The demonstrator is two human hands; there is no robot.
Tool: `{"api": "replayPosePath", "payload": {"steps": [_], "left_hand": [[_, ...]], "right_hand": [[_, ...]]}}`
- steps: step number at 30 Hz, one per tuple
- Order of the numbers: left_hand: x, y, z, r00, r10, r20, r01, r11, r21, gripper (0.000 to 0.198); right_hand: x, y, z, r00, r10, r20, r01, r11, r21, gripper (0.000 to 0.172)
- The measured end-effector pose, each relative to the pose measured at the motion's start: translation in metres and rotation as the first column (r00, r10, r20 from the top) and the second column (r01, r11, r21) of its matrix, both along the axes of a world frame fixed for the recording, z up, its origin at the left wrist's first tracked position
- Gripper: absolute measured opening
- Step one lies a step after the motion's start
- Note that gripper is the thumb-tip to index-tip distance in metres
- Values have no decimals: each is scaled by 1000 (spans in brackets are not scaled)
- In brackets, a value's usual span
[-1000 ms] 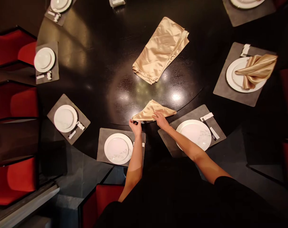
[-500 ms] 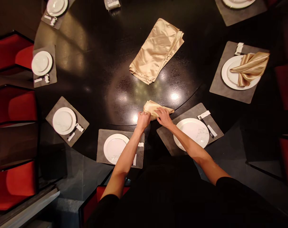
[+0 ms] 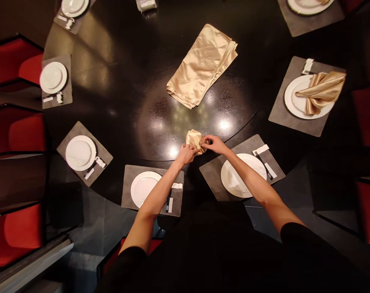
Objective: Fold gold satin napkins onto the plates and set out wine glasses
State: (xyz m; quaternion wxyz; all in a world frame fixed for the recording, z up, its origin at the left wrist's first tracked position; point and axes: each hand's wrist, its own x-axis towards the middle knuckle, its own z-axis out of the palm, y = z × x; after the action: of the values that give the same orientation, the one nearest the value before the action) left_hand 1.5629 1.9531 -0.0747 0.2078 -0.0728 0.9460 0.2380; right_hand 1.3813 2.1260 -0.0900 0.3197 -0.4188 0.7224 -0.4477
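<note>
A gold satin napkin (image 3: 193, 137), gathered into a small bundle, lies on the dark table near its front edge. My left hand (image 3: 187, 154) grips its lower left side. At its right end, my right hand (image 3: 214, 144) pinches the cloth with fingers closed. Beyond them rests a stack of folded gold napkins (image 3: 201, 65). To the right, a napkin folded into a fan (image 3: 323, 91) lies on a white plate (image 3: 291, 96).
White plates sit on grey placemats around the round table, one plate (image 3: 144, 187) below my left forearm and another (image 3: 230, 179) under my right. Chopsticks and rests lie beside them. Red chairs (image 3: 23, 236) stand at the left. A small wrapped packet (image 3: 146, 5) is at the far edge.
The napkin's right end has been drawn in, so the cloth is now a more compact bundle. My right hand has turned and pinches its right side; my left hand has shifted slightly right.
</note>
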Motion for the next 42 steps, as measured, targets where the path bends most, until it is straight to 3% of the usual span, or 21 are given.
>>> {"api": "replayPosePath", "payload": {"steps": [4,7,13,16,18,20,22,24,29,32,35,37,40,42], "left_hand": [[11,-9,1,993,112,-38,-109,990,85,32],[23,-14,4,979,200,-37,-197,979,59,23],[37,-12,3,965,234,-122,-221,969,109,23],[30,-9,2,969,215,-122,-201,972,118,24],[22,-7,3,972,209,-105,-199,975,98,21],[16,-8,3,971,219,-94,-211,973,88,17],[12,-9,1,964,250,-96,-239,965,112,12],[10,-11,-1,954,290,-81,-275,948,159,11],[-1,-10,-9,927,372,53,-373,894,250,41],[-18,-6,-14,944,328,16,-324,923,208,30],[-34,-3,-17,972,232,37,-235,954,188,11],[-39,-3,-17,975,212,65,-221,949,224,12],[-36,-3,-15,976,199,84,-216,912,349,17],[-28,-1,-14,975,190,119,-224,870,440,19]], "right_hand": [[38,-61,14,926,158,-343,-85,972,220,23],[56,-83,15,870,279,-407,-142,932,335,38],[50,-67,1,891,399,-218,-329,897,297,70],[50,-53,-2,895,389,-217,-334,909,251,72],[57,-43,-2,915,284,-286,-232,952,202,70],[68,-33,-1,930,95,-356,-38,986,162,58],[80,-20,-1,919,-39,-392,112,980,165,42],[92,-7,-3,919,-53,-392,139,971,195,32],[107,11,-9,927,-93,-363,174,965,196,23],[113,15,-13,912,-178,-370,248,957,150,22],[120,20,-22,875,-317,-367,378,919,109,20],[123,25,-32,835,-449,-318,502,858,107,23],[125,32,-50,778,-609,-156,627,769,126,27],[126,36,-60,760,-649,-13,644,751,147,29]]}}
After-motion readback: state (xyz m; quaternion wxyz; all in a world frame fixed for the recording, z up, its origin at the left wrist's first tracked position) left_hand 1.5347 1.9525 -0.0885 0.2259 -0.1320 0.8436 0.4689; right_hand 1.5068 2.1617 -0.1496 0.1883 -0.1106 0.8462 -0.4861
